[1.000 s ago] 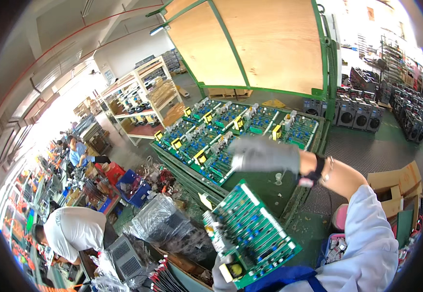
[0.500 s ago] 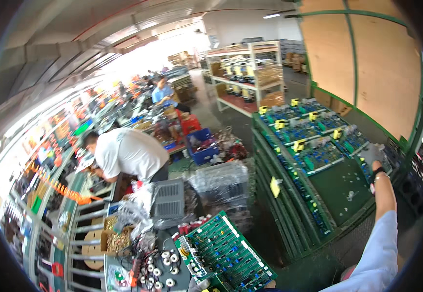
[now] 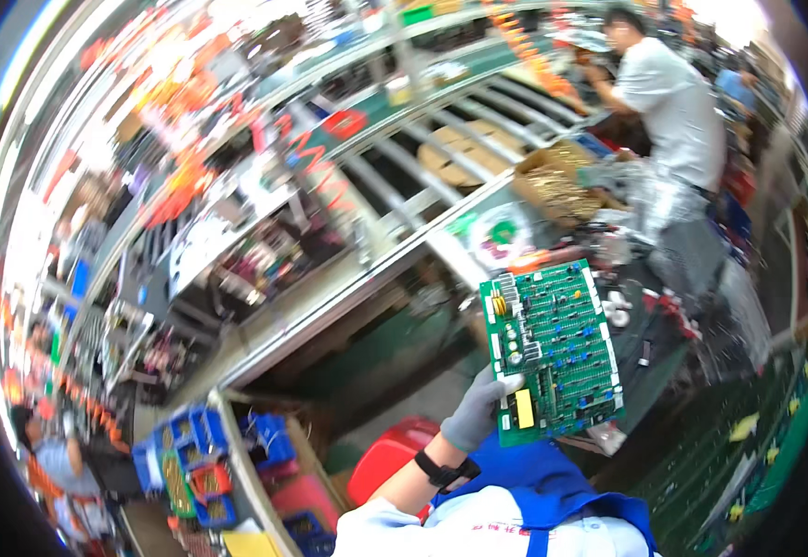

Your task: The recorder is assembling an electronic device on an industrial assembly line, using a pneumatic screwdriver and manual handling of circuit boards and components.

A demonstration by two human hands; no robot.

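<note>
My left hand (image 3: 476, 416), in a grey glove with a black band at the wrist, grips a green circuit board (image 3: 566, 348) at its lower left edge. The thumb lies over the board's face near a yellow component (image 3: 524, 408). Rows of small blue parts and white connector strips cover the board, which I hold tilted in front of my blue apron (image 3: 553, 478). My right hand does not show.
A roller conveyor (image 3: 413, 181) crosses ahead, with a box of brass-coloured parts (image 3: 557, 186) beside it. A red stool (image 3: 395, 459) and blue parts bins (image 3: 181, 441) are at lower left. A person in a white shirt (image 3: 673, 102) bends over the line at upper right.
My view has swung left, from the rack of circuit boards toward the conveyor. The held board now stands higher in view. My right hand, earlier at the rack, has left the picture.
</note>
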